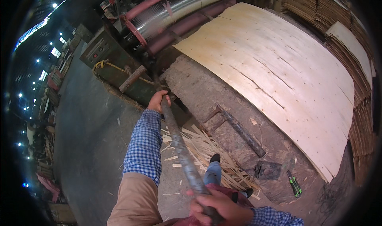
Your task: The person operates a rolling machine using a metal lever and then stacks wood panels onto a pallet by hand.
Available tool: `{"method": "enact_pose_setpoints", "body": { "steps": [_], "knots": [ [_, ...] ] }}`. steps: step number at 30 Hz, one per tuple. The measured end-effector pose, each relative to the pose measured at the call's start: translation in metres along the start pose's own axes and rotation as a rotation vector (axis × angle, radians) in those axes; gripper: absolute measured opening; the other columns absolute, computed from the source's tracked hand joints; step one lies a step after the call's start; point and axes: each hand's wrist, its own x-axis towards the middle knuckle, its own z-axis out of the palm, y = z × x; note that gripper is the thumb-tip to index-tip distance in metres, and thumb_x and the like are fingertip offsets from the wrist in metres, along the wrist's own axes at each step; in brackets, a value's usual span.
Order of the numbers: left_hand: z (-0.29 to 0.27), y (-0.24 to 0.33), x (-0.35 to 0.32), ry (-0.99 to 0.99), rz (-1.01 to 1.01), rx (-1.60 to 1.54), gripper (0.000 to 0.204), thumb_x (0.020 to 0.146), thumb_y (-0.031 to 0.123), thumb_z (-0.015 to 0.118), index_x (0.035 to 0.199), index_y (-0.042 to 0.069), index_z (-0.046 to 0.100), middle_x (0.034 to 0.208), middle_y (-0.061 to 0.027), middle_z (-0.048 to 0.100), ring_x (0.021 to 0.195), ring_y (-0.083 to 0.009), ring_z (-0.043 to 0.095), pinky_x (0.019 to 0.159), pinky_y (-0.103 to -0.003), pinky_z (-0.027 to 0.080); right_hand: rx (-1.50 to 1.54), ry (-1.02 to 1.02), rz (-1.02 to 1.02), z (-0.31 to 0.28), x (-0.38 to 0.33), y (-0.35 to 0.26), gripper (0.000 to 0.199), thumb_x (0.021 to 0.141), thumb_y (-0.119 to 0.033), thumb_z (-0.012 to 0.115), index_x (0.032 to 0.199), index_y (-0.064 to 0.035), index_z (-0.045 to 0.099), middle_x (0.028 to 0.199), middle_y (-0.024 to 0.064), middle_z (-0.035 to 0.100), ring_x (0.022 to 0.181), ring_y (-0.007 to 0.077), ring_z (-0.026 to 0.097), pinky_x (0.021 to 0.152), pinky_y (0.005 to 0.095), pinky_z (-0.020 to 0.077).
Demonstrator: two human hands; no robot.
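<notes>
A long, worn grey metal bar (pixel 179 146) slants from low in front of me up toward the machine. My left hand (pixel 158 101) is wrapped around its far part, with the arm stretched out. Around the near end my right hand (pixel 223 208) is closed, slightly blurred. The bar's far tip lies among dark machine parts, and I cannot tell what it touches. To the right, on a rough dusty bench (pixel 191 75), lie a hammer-like tool (pixel 240 132) with a dark handle and a green utility knife (pixel 294 185). A large, pale wood veneer sheet (pixel 274 75) covers the bench's far side.
Ahead is a roller machine with a shiny metal roller (pixel 171 17) and pink rollers. Its green control box (pixel 101 51) stands left of it. Wood slivers (pixel 207 150) litter the floor by my feet. Stacked veneer (pixel 352 67) rises at the right.
</notes>
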Motion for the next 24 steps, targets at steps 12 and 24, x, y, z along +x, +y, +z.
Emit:
{"method": "enact_pose_setpoints", "body": {
  "steps": [12, 24],
  "knots": [
    [0.025, -0.061, -0.002, 0.082, 0.158, 0.059, 0.022, 0.092, 0.015, 0.052, 0.071, 0.009, 0.048, 0.057, -0.0029, 0.047, 0.047, -0.0167, 0.047, 0.044, -0.031, 0.045, -0.059, 0.328, 0.052, -0.074, -0.053, -0.027, 0.037, 0.095, -0.037, 0.053, 0.109, -0.0034, 0.054, 0.074, 0.005, 0.056, 0.05, 0.0123, 0.048, 0.043, 0.0246, 0.0379],
    [-0.011, -0.035, 0.017, 0.108, 0.107, 0.116, 0.015, 0.09, 0.015, 0.055, 0.077, 0.008, 0.05, 0.059, -0.0032, 0.048, 0.048, -0.0156, 0.047, 0.044, -0.03, 0.045, -0.066, 0.269, -0.044, -0.044, -0.019, -0.005, 0.028, 0.099, -0.033, 0.045, 0.092, -0.0073, 0.053, 0.067, 0.0055, 0.053, 0.049, 0.0123, 0.047, 0.043, 0.025, 0.0359]
  ]
}}
